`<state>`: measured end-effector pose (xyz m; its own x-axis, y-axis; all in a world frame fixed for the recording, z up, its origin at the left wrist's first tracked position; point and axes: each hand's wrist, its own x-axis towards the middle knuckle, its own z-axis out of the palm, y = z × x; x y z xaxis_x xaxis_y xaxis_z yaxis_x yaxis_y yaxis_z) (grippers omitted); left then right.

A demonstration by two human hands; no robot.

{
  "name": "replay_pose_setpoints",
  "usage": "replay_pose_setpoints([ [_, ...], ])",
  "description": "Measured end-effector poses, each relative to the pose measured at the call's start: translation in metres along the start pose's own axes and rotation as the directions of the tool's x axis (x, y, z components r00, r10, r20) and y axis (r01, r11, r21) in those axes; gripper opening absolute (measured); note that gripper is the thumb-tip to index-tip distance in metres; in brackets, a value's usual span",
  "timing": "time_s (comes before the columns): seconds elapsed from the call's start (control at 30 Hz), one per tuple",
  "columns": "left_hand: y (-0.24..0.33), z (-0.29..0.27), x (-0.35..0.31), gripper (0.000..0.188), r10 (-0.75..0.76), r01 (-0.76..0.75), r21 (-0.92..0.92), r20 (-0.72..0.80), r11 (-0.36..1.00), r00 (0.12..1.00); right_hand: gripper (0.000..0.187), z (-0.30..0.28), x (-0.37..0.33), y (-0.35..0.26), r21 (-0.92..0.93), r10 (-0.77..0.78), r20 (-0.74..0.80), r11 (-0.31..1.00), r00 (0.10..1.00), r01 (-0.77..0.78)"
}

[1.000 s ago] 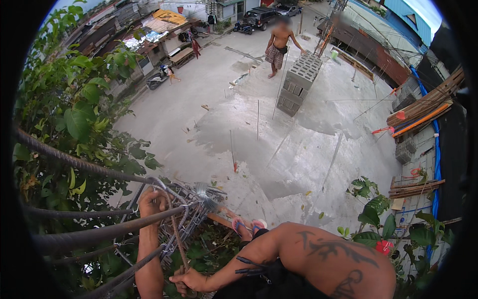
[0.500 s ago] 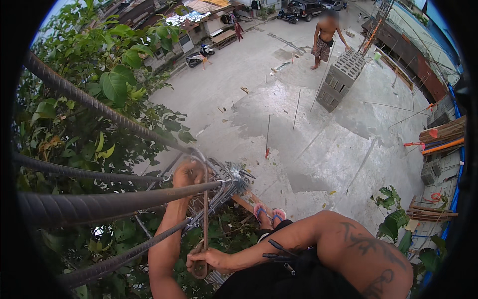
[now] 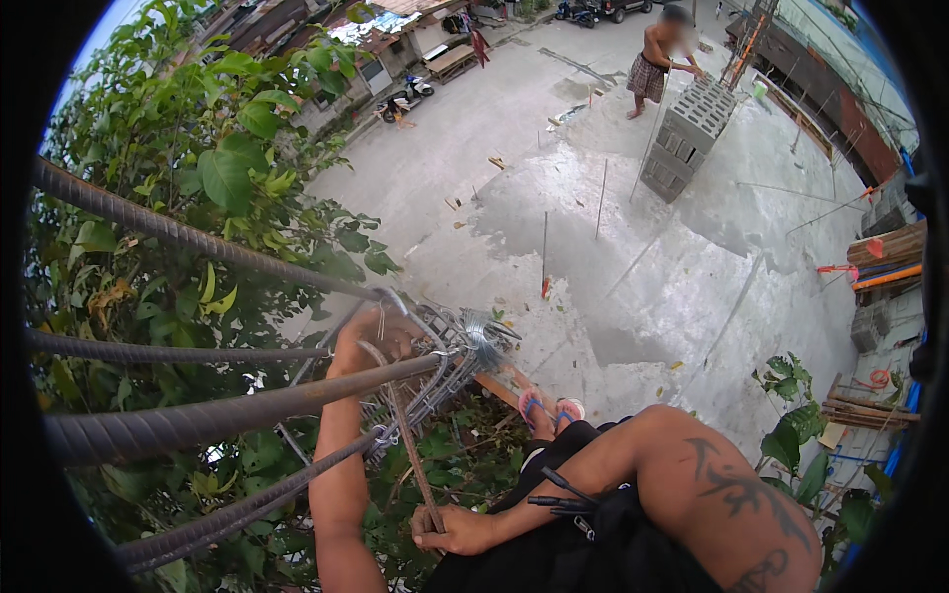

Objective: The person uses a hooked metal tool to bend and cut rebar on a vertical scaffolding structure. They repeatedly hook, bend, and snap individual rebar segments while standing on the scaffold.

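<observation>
My right hand (image 3: 457, 531) is closed around the lower end of a thin rusty steel rod (image 3: 405, 427). The rod slants up to a hooked top among the steel ties. My left hand (image 3: 384, 334) is at the rebar cage, its fingers curled and partly hidden behind the bars; what they grip is unclear. Thick ribbed rebars (image 3: 247, 403) run from the left into the cage, where square stirrups (image 3: 420, 318) and thin wire ties cross them. A bundle of grey tie wire (image 3: 484, 341) hangs at the cage's far side.
Leafy branches (image 3: 232, 173) crowd the left. My sandalled feet (image 3: 549, 407) are beside a wooden plank (image 3: 497, 388). Beyond, on concrete ground (image 3: 593, 287) with upright rods, another person (image 3: 652, 64) stands at stacked hollow blocks (image 3: 692, 128). Lumber (image 3: 888, 252) lies at the right.
My right hand has moved slightly right and down, tilting the rod from nearly upright to a slant. The view has shifted a little. The other person now leans over the blocks with both hands there.
</observation>
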<state>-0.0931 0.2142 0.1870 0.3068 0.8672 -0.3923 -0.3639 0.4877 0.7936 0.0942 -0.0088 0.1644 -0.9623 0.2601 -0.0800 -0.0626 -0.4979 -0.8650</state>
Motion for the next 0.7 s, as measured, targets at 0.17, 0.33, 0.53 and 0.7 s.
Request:
replay_pose_setpoints([
  [0.17,0.001,-0.011,-0.006,0.053,0.023,-0.023,0.039,0.013,0.999,1.0,0.05,-0.031,-0.021,-0.028,-0.273,-0.032,-0.167,0.962,0.985,-0.015],
  [0.33,0.001,-0.019,-0.005,0.047,-0.018,0.025,-0.1,0.07,0.995,0.997,0.05,-0.072,-0.047,-0.104,-0.541,0.081,-0.233,0.817,0.969,-0.198],
  [0.53,-0.006,-0.016,-0.012,0.041,0.154,-0.144,0.168,-0.048,0.975,0.987,0.035,-0.132,-0.098,-0.182,-0.885,0.188,-0.18,0.398,0.966,-0.242],
  [0.7,-0.001,-0.007,-0.022,0.036,0.171,-0.158,0.202,-0.051,0.967,0.984,0.038,-0.152,-0.188,-0.229,-0.78,0.329,-0.385,0.382,0.862,-0.495],
])
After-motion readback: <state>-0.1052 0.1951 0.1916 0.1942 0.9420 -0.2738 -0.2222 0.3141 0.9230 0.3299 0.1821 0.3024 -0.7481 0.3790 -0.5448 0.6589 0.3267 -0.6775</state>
